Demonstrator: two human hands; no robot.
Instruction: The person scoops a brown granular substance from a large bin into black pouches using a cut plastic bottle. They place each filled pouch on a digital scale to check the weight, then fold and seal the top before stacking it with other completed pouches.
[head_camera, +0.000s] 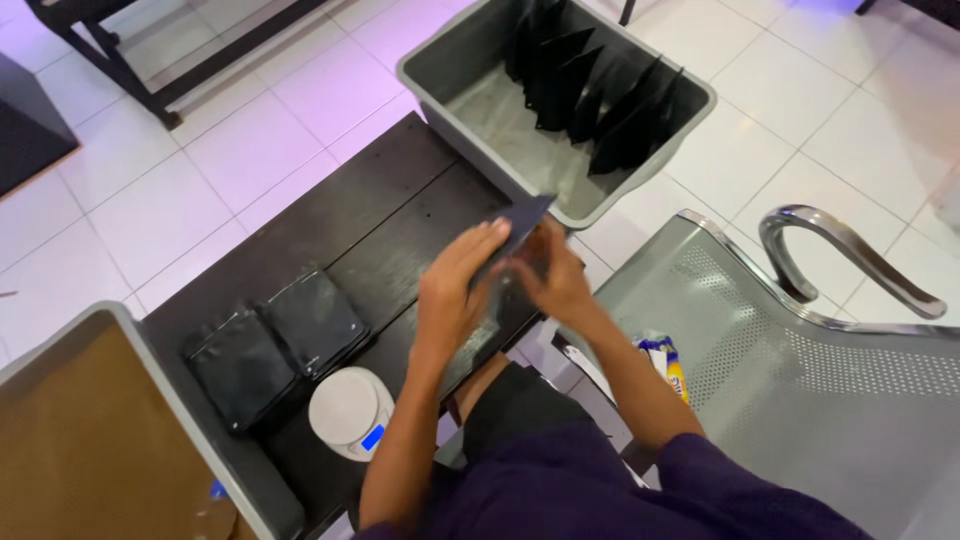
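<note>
Your left hand (452, 290) and right hand (553, 283) grasp one black pouch (520, 225); several stand in the far grey tub (440, 100), two filled pouches (275, 345) wait near left.

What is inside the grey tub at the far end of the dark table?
The grey tub holds black pouches standing in a row along one side. Its remaining floor looks bare; anything beneath the pouches is hidden.

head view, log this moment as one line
left hand: on black pouch | right hand: on same pouch | grey bin: black pouches upright | table: two filled pouches, round scale
</note>
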